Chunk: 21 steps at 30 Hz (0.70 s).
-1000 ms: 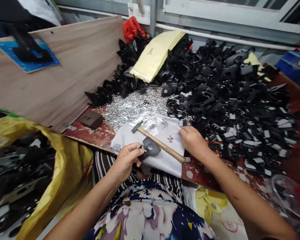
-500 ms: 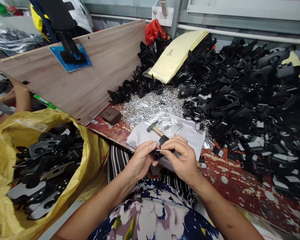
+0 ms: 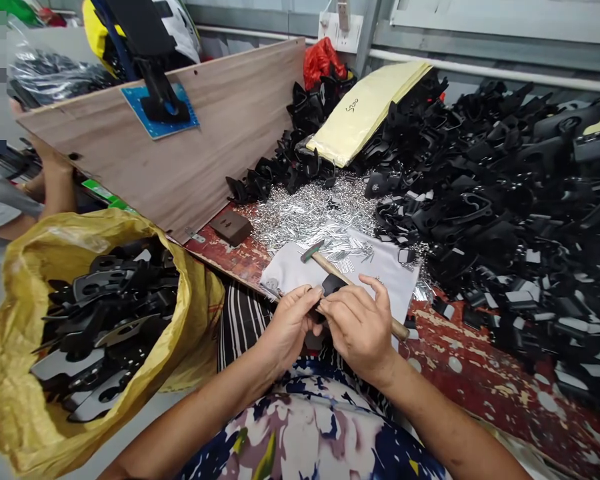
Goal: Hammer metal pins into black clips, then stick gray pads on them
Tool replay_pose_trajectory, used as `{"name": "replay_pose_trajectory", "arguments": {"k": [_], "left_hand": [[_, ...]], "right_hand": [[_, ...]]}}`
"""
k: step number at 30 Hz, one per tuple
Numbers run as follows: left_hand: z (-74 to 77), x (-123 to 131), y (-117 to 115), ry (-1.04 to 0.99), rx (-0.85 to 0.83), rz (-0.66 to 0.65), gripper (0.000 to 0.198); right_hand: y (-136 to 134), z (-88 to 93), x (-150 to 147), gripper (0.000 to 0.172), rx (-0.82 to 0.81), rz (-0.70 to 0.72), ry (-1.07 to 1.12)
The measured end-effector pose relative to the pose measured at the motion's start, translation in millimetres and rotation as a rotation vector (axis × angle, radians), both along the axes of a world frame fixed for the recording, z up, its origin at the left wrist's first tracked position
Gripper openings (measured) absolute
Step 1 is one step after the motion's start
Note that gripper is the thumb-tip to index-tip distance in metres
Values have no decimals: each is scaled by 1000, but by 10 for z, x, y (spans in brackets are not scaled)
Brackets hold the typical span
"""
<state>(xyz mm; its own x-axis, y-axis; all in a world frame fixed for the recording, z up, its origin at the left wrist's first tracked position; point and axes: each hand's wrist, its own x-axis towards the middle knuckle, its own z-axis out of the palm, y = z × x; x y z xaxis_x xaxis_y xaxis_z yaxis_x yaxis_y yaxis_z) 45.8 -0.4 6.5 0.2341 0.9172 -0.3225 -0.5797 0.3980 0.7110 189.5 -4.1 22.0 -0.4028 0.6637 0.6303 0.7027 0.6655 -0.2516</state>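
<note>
A small black plastic part (image 3: 333, 285) is gripped by my left hand (image 3: 293, 323), thumb and fingers closed round its near side. My right hand (image 3: 357, 323) meets it from the right, thumb and forefinger pinched at the part's edge on a thin metal pin, which the fingertips now mostly hide. Behind both hands, a hammer (image 3: 333, 267) with a green-and-grey head and wooden handle lies on a white cloth (image 3: 287, 267). Many loose silver pins (image 3: 315, 213) are heaped just beyond the cloth.
Black plastic parts (image 3: 480, 200) pile over the right of the worn red table (image 3: 470, 363); yellow sheets (image 3: 367, 117) rest on them. A brown block (image 3: 231, 227) sits beside a wooden board (image 3: 220, 113). Left stands a yellow sack (image 3: 195, 307) of black parts. Another person's arm (image 3: 57, 177) shows beyond.
My right fingertips have come in against the black part, and the pin that showed between them is now mostly covered. The view has shifted slightly left.
</note>
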Motion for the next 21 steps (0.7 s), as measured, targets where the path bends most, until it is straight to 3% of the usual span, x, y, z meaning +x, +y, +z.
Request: {"name": "replay_pose_trajectory", "arguments": {"k": [3,5,7,10,13,17,21], "left_hand": [[-30,-135,-102,75,116,-43,38],[-57,-282,-163,246,173,-18,45],[-70,-453,-198,471,157,0,43],[-100,-651,-179,705,118,10,41],[-228,-666,-90,764,130,35,47],[-462,-524,23,851,163,89,45],[-551,-474,37,965,296,136,41]], "right_hand": [[-13,-16,11,14,-23,-27,80],[12,-32,46,11,-112,7,30],[84,-73,130,8,-194,-26,-143],[254,-195,321,6,-190,-259,-448],[390,-321,482,13,-175,-353,-577],[296,-294,630,10,-348,-369,-504],[-54,-66,790,46,-351,-176,-290]]}}
